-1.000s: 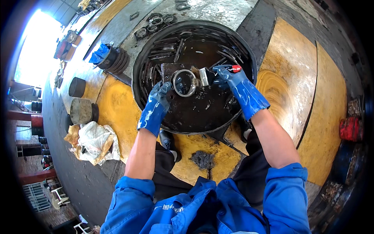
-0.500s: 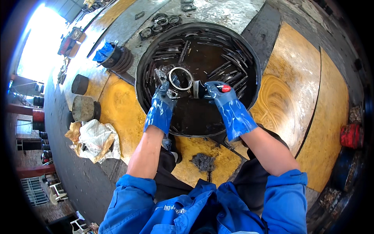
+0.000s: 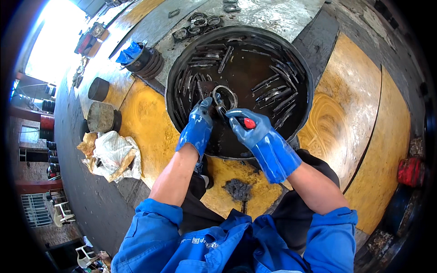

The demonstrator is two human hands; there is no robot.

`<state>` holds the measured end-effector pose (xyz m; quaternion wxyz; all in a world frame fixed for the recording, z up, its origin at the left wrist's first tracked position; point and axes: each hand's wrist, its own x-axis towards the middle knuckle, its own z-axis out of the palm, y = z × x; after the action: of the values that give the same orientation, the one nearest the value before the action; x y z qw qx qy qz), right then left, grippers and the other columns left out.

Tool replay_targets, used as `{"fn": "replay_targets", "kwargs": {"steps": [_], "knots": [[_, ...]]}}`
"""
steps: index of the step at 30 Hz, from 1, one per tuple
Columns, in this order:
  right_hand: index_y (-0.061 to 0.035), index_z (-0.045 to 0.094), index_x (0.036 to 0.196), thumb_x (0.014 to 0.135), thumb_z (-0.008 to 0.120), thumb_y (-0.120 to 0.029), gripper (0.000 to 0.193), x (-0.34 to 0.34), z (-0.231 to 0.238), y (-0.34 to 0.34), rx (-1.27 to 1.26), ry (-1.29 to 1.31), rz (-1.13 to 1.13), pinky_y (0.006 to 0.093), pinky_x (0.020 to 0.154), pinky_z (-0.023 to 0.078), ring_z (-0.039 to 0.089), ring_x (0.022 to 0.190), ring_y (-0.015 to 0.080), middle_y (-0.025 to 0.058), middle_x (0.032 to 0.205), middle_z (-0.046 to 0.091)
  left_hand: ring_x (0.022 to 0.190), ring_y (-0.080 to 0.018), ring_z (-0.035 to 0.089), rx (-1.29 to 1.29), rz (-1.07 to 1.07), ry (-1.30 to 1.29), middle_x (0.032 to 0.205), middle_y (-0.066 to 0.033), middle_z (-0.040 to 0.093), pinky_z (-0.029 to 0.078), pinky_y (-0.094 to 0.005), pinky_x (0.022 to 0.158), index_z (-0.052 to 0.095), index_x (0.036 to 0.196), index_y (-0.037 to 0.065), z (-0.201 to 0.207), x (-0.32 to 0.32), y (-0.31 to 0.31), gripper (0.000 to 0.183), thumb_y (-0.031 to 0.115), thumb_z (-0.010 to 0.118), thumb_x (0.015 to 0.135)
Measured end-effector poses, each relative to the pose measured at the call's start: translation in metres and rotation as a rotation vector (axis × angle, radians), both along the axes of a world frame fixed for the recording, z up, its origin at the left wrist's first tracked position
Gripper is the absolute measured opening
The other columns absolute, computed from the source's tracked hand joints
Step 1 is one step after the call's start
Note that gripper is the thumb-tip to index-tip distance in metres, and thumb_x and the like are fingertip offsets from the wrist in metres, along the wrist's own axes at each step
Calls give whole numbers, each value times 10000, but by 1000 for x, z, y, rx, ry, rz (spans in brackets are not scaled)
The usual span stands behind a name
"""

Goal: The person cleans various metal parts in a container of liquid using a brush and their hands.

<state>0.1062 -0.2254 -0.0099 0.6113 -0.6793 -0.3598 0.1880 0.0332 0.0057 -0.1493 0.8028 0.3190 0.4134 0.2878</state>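
Head camera: a person in a blue jacket (image 3: 191, 248) is bending over a round black tub (image 3: 310, 86) of dark liquid, both hands working above it in long blue gloves. The left hand (image 3: 201, 113) is reaching in over the tub's near left edge, its fingers closing on the near left side of a shiny metal ring (image 3: 235, 94). That ring is hanging over the middle of the tub, tilting, while a dark flat piece (image 3: 207, 88) is showing just beyond the left fingertips.

The right hand (image 3: 260, 129) is coming across the near right edge, fingers curling tightly around a brush (image 3: 249, 123), its red handle end poking out between thumb and forefinger. The brush's head is pointing at the ring's near side, though dark glare is making it hard to tell whether the two are touching.

Inside, dark strips (image 3: 275, 93) are crowding the tub's left, far and right edges. Beyond the far left edge, a cluster of dark rings (image 3: 199, 26) is lying on the floor. Off the left edge, blue plastic (image 3: 129, 52) is spilling from a black pot (image 3: 148, 66), and a crumpled white bag (image 3: 117, 154) is sitting closer to the person.
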Motion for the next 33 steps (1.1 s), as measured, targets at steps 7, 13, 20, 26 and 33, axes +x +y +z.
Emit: {"fn": "replay_targets", "kwargs": {"steps": [7, 13, 20, 26, 33], "knots": [[-83, 761, 1040, 898, 731, -159, 164, 41, 0, 5, -10, 326, -51, 281, 780, 576, 707, 824, 108, 75, 922, 762, 930, -288, 700, -189, -226, -103, 1094, -136, 722, 595, -483, 829, 678, 1179, 56, 48, 16, -54, 296, 283, 642, 993], [-72, 740, 1101, 963, 676, -193, 194, 93, -5, 2, -77, 697, 20, 308, 599, 603, 728, 697, 184, 81, 955, 746, 1009, -269, 687, -261, -251, 42, 1143, -115, 718, 575, -428, 912, 685, 1197, 58, 98, 9, -81, 398, 401, 609, 1009], [-129, 715, 1186, 980, 623, -236, 250, 123, -8, -12, -61, 976, -125, 373, 717, 560, 739, 854, 257, 77, 1048, 746, 1049, -289, 673, -296, -364, -114, 1148, -132, 715, 548, -460, 953, 664, 1237, 49, 97, 0, -66, 380, 348, 575, 1020], [-101, 727, 1114, 965, 632, -232, 219, 140, -28, -22, -68, 1080, -244, 331, 619, 572, 742, 739, 244, 103, 972, 754, 1079, -303, 660, -300, -371, -268, 1152, -141, 711, 526, -472, 984, 640, 1278, 43, 89, -4, -49, 384, 318, 557, 1022], [-161, 716, 1141, 995, 575, -296, 244, 133, -27, -24, -132, 1153, -273, 420, 745, 555, 724, 877, 251, 64, 1041, 750, 1116, -293, 656, -399, -468, -588, 1159, -159, 705, 519, -455, 1011, 606, 1318, 38, 94, -5, -33, 373, 243, 530, 1017]]}}
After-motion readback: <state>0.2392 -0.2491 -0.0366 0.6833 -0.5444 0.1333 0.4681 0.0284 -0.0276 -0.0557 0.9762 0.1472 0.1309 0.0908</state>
